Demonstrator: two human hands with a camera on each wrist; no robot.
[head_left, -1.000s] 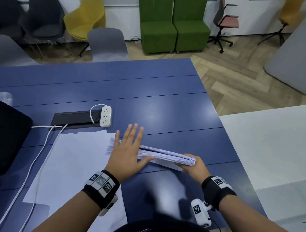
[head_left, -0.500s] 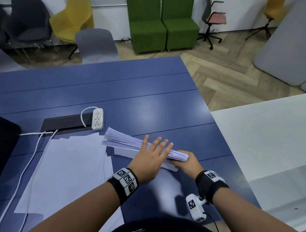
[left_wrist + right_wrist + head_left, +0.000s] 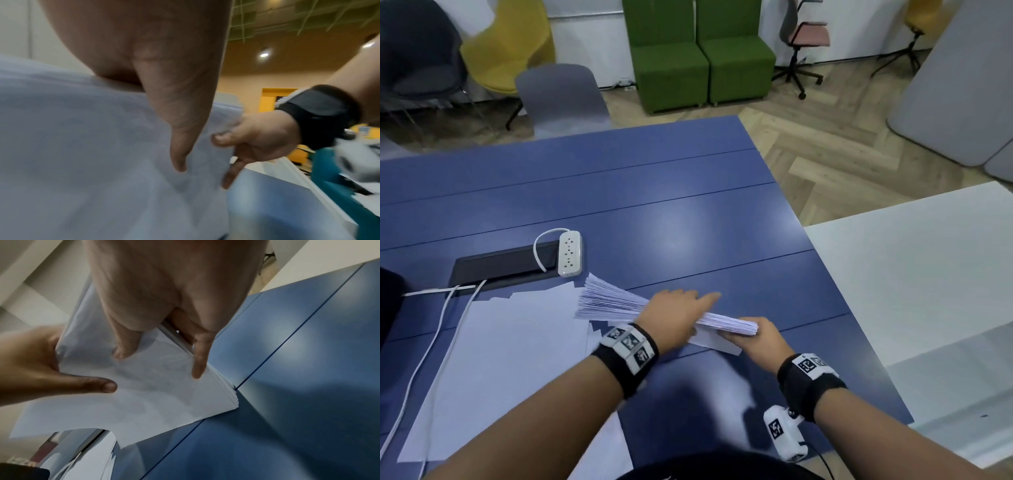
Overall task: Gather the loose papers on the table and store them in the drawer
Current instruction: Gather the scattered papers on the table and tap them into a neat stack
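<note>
At lower centre of the head view, on a blue table (image 3: 688, 219), a thick stack of papers (image 3: 619, 301) is held lifted off the surface by two hands, its far end fanned open toward the left of the frame. The stack's near right end is gripped by the right hand (image 3: 753, 337), thumb on the upper face and fingers curled beneath, as the right-wrist view shows. The left hand (image 3: 674, 317) is laid over the middle of the stack with fingers extended and its thumb (image 3: 102, 385) flat against the underside, so a light clasp rather than a closed fist is judged. Gathering is judged partly done: one stack is in hand, while a spread of loose sheets (image 3: 510, 359), too overlapped to be counted, is left at lower left. No drawer is seen, so storing is yet to be done. Also counted: one white power strip (image 3: 569, 253), one black cable hatch (image 3: 503, 267), two white cables (image 3: 428, 363)
</note>
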